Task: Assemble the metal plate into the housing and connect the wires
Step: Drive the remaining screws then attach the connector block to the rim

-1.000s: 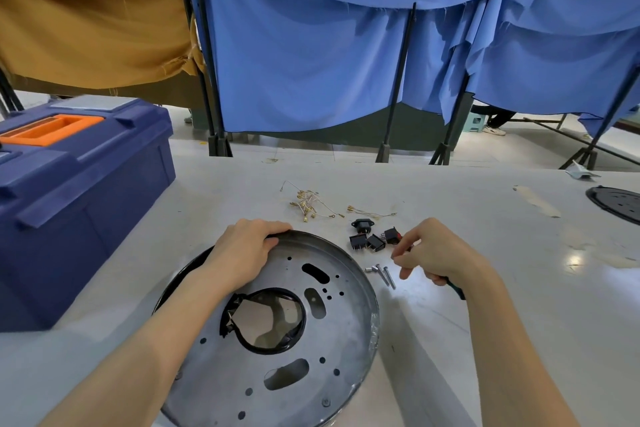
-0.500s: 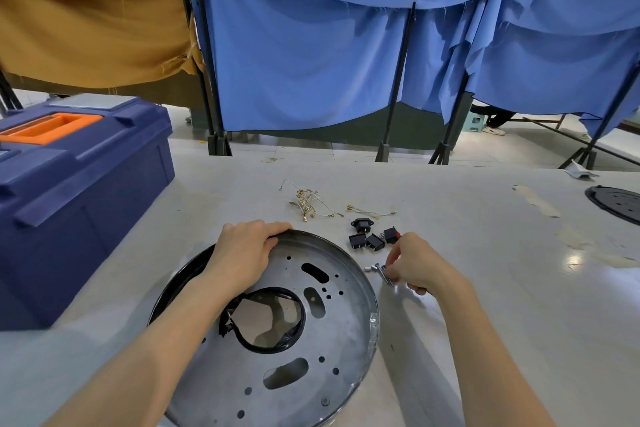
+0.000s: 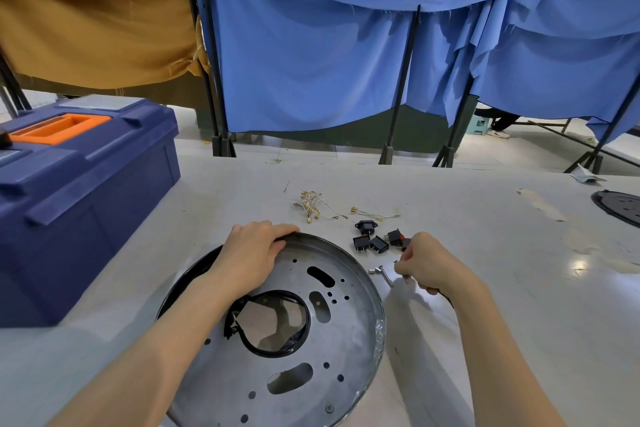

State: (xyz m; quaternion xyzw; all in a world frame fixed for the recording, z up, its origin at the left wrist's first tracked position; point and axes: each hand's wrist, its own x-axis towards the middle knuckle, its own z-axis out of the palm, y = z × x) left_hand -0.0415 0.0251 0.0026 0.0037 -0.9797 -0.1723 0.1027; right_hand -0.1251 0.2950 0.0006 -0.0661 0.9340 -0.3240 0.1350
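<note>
Workshop: toolbox [image 3: 79,191], worktable [image 3: 485,288], curtain partitions [image 3: 311,55]

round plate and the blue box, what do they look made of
The round plate looks like sheet metal: dull grey with a soft sheen, punched holes and a raised rim. The blue box is most likely moulded plastic: matte navy, with an orange inset in the lid.

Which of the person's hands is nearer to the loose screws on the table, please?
The right hand: its fingertips are just beside the screws. The left hand grips the metal plate's far rim, farther off to their left.
</note>
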